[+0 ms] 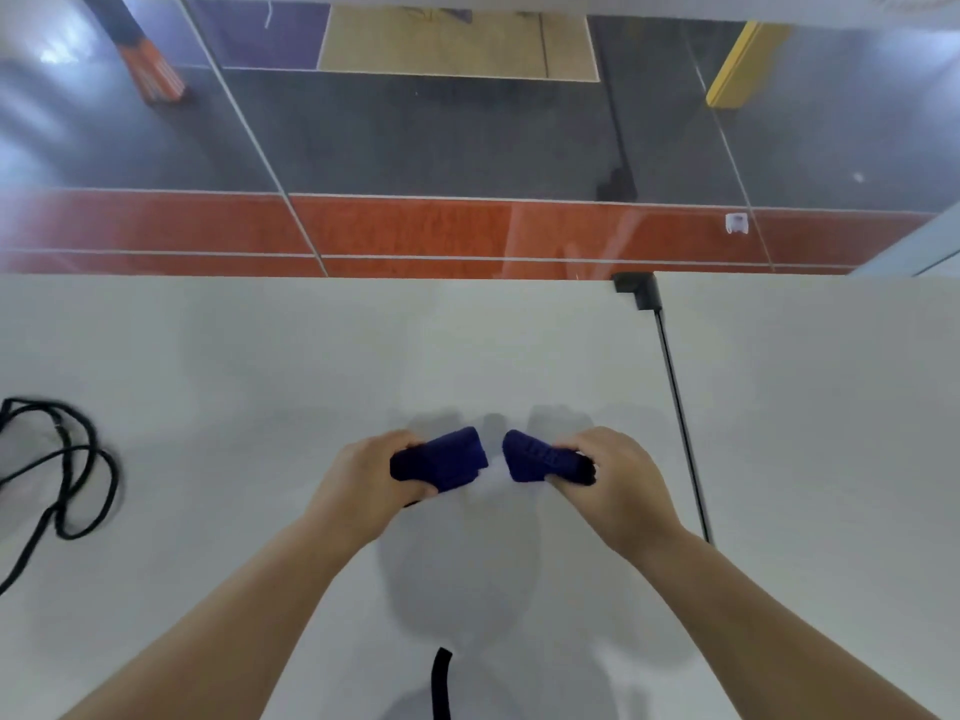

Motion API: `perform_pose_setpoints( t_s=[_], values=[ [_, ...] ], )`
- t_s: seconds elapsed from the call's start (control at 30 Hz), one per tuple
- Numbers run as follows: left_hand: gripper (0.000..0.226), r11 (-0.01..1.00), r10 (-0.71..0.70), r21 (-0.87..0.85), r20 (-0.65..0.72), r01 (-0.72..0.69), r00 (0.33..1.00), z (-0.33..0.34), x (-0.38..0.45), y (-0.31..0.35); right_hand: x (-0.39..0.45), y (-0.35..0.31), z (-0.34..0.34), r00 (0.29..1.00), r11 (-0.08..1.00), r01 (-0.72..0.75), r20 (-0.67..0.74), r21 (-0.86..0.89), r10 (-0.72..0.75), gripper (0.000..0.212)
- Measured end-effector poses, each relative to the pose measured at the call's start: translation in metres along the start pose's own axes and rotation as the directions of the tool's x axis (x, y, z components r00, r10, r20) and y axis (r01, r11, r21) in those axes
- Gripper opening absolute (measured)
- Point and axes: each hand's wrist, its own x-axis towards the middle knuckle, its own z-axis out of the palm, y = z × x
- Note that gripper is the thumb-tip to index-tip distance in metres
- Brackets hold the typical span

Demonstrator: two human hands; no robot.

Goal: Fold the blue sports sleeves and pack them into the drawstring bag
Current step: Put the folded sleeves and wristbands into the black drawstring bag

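Two dark blue sports sleeves are bunched up above the white table (260, 381), near its middle. My left hand (363, 475) grips the left sleeve (441, 459), fingers curled round it. My right hand (618, 480) grips the right sleeve (535, 459) the same way. The two sleeves' inner ends point toward each other with a small gap between them. No drawstring bag shows in the head view.
A black cord (67, 470) lies looped at the table's left edge. A thin black cable (680, 418) runs down a seam on the right from a black fitting (639, 288). A black strap end (441, 683) shows near the bottom. Beyond the table's far edge is a glass wall.
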Motion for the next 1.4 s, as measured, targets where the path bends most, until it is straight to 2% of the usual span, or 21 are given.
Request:
perform_pose_setpoints(
  t_s=[0.13,0.23,0.37,0.47,0.7,0.8,0.9,1.03,1.17,1.4],
  values=[
    [0.025,0.985,0.113,0.14,-0.076,-0.102,0.991,-0.018,-0.019,-0.008,-0.001,-0.025,-0.003,0.94,0.96,0.281,0.196,0.01,-0.278,0.006],
    [0.027,0.97,0.195,0.174,-0.118,-0.173,0.974,-0.035,-0.03,-0.012,0.001,-0.05,0.001,0.871,0.9,0.435,0.272,-0.04,-0.409,0.01],
    [0.031,0.945,0.306,0.173,-0.156,-0.279,0.939,-0.055,-0.047,-0.025,0.01,-0.095,0.019,0.792,0.804,0.578,0.329,-0.136,-0.514,0.014],
    [0.033,0.937,0.328,0.192,-0.201,-0.291,0.923,-0.069,-0.064,-0.042,0.01,-0.125,0.038,0.739,0.75,0.646,0.362,-0.141,-0.568,0.014],
    [0.041,0.961,0.251,0.162,-0.181,-0.223,0.951,-0.11,-0.13,-0.118,-0.023,-0.206,0.088,0.71,0.718,0.678,0.397,-0.158,-0.582,0.016],
    [0.046,0.955,0.221,0.237,-0.175,-0.177,0.959,-0.131,-0.163,-0.157,-0.045,-0.249,0.109,0.686,0.677,0.711,0.399,-0.19,-0.608,0.015],
    [0.05,0.942,0.185,0.311,-0.177,-0.123,0.967,-0.155,-0.193,-0.194,-0.063,-0.288,0.129,0.676,0.633,0.733,0.372,-0.25,-0.636,0.027],
    [0.043,0.924,0.11,0.381,-0.193,-0.029,0.975,-0.187,-0.23,-0.24,-0.078,-0.335,0.149,0.758,0.698,0.649,0.338,-0.303,-0.558,0.053],
    [0.036,0.917,0.05,0.396,-0.228,0.045,0.972,-0.218,-0.255,-0.279,-0.078,-0.373,0.159,0.781,0.708,0.619,0.36,-0.341,-0.509,0.024],
    [0.029,0.918,-0.006,0.371,-0.336,0.138,0.942,-0.279,-0.262,-0.334,-0.043,-0.429,0.196,0.779,0.706,0.627,0.275,-0.331,-0.563,0.02]
  ],
)
